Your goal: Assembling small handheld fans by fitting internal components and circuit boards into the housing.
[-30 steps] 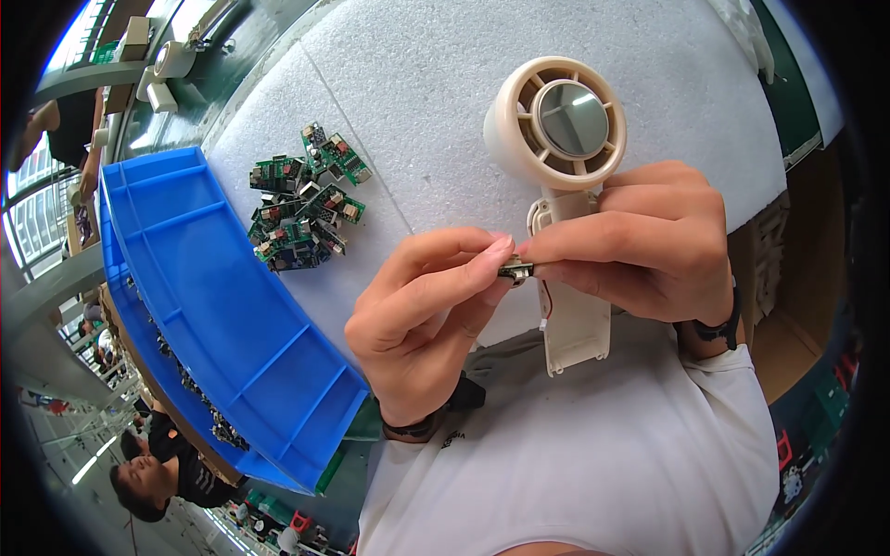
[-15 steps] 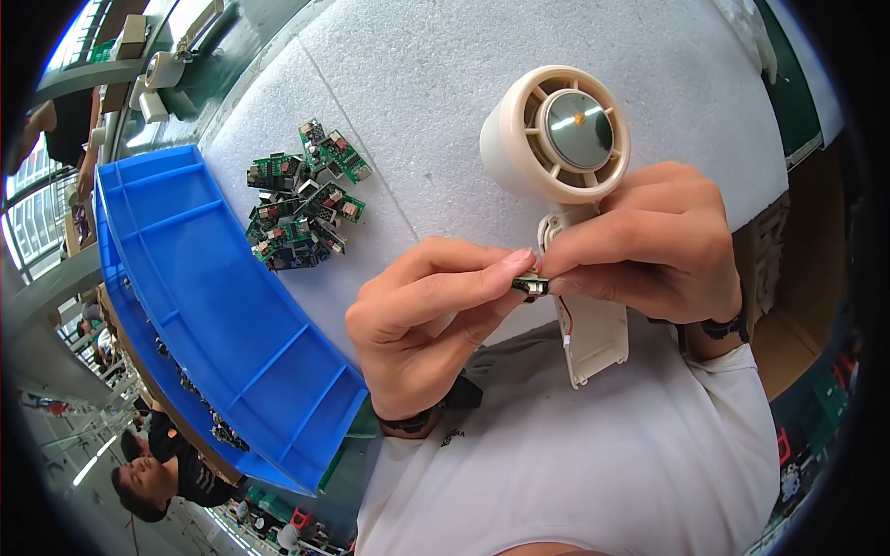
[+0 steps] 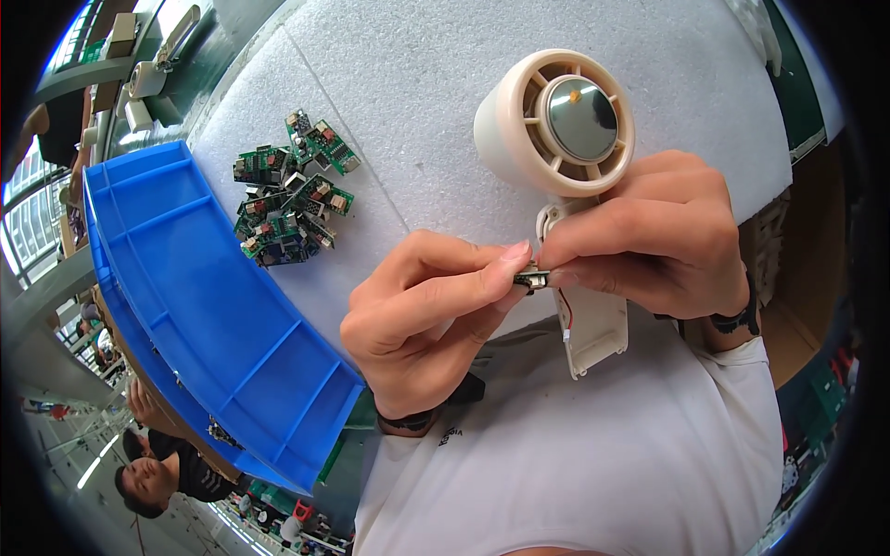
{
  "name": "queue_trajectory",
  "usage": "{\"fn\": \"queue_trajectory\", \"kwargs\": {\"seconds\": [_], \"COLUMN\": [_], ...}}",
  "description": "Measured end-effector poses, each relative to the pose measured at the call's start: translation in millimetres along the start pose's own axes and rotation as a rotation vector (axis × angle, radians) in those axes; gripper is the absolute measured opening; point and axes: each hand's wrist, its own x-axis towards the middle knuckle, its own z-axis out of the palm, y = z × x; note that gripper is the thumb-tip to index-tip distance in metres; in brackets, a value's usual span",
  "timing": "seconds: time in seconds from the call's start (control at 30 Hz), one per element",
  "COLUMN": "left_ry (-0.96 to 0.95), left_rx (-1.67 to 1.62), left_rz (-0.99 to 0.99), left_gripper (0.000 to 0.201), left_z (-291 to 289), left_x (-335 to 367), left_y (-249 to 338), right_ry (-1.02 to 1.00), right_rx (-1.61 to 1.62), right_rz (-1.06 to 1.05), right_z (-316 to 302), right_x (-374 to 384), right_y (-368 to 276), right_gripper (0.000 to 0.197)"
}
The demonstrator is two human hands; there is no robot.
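Note:
Between the tips of my left hand (image 3: 413, 320) is a small circuit board (image 3: 530, 279), pinched by thumb and fingers. My right hand (image 3: 654, 236) is closed in a pinch at the board's right edge; its fingertips hide what they hold there. Under that hand lies a cream handheld fan (image 3: 556, 120), its round grille and mirror-like centre tilted up. The fan's opened handle shell (image 3: 595, 335) extends toward my body. A thin red wire (image 3: 568, 310) with a small white plug runs inside the shell.
Left of my hands, several green circuit boards (image 3: 292, 190) lie heaped on the white foam sheet (image 3: 417, 111). A blue plastic bin (image 3: 218, 306) stands along the left side. At the right is a cardboard box (image 3: 788, 296). A co-worker (image 3: 153, 477) is visible at lower left.
Both hands keep their pinch at the circuit board, with only slight shifts. The fan head appears slightly higher and more tilted. At lower left, a co-worker's hand has come into sight.

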Motion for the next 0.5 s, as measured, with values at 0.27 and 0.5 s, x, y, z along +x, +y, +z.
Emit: {"fn": "queue_trajectory", "kwargs": {"seconds": [0.27, 0.5], "left_ry": [0.014, 0.022], "left_rx": [0.042, -0.055], "left_rz": [-0.016, -0.058], "left_gripper": [0.044, 0.042], "left_z": [0.6, 1.4], "left_x": [-2.7, 0.9], "left_y": [1.9, 4.0], "right_ry": [-0.015, -0.023], "right_rx": [0.006, 0.106], "right_rz": [0.009, 0.101], "right_z": [-1.3, -1.5], "right_x": [0.2, 0.7], "right_y": [-0.7, -3.8], "right_gripper": [0.019, 0.018]}}
